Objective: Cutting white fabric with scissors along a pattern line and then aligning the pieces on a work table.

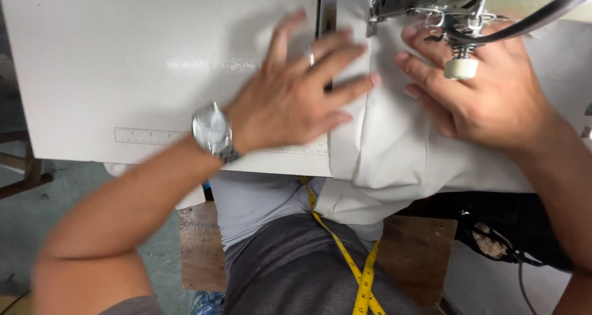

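Note:
White fabric lies over the right part of a white sewing table and hangs off its near edge. My left hand, with a ring and a silver wristwatch, rests flat with spread fingers on the table, fingertips on the fabric's left fold. My right hand presses flat on the fabric just right of it, under the sewing machine head. The two hands' fingertips nearly meet near the presser foot.
A printed ruler strip runs along the table's near edge. A yellow measuring tape hangs down over my lap. A wooden bench is under me. A black cable curves from the machine, with dark items lower right.

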